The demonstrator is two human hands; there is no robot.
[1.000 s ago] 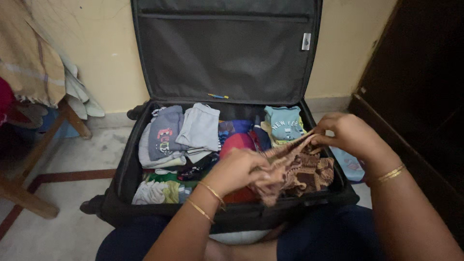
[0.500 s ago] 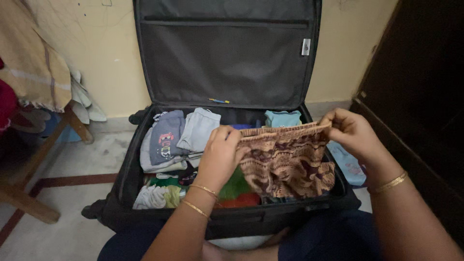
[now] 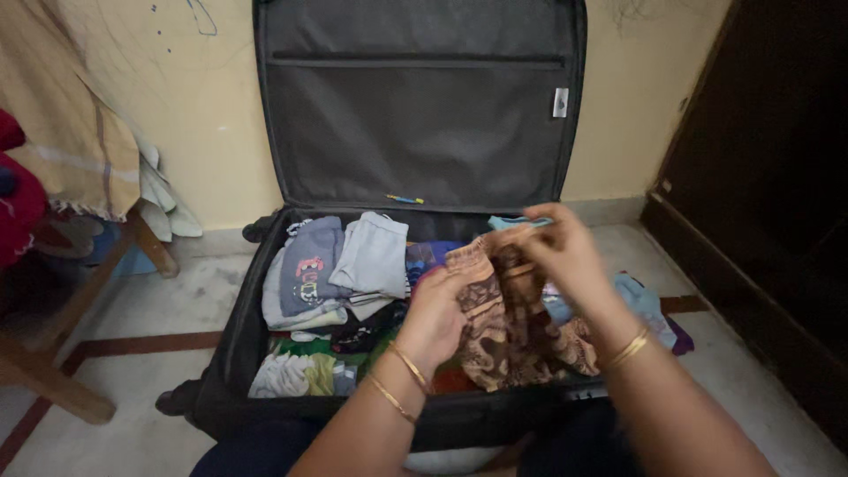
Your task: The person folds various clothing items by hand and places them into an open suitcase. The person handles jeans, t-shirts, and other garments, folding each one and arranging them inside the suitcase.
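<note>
Both my hands hold a brown patterned garment over the open black suitcase. My left hand grips its left edge and my right hand pinches the top edge close beside it, so the cloth hangs folded in half. Under it lie folded clothes: a grey printed top, a pale grey piece, and green and white pieces at the front left. Gold bangles sit on both wrists.
The suitcase lid stands upright against a yellow wall. A wooden table leg and draped cloth are at the left. A dark wooden door is at the right. Light blue cloth lies beside the suitcase.
My right hand moved left toward my left hand, folding the spread garment in half. The view shifted slightly downward.
</note>
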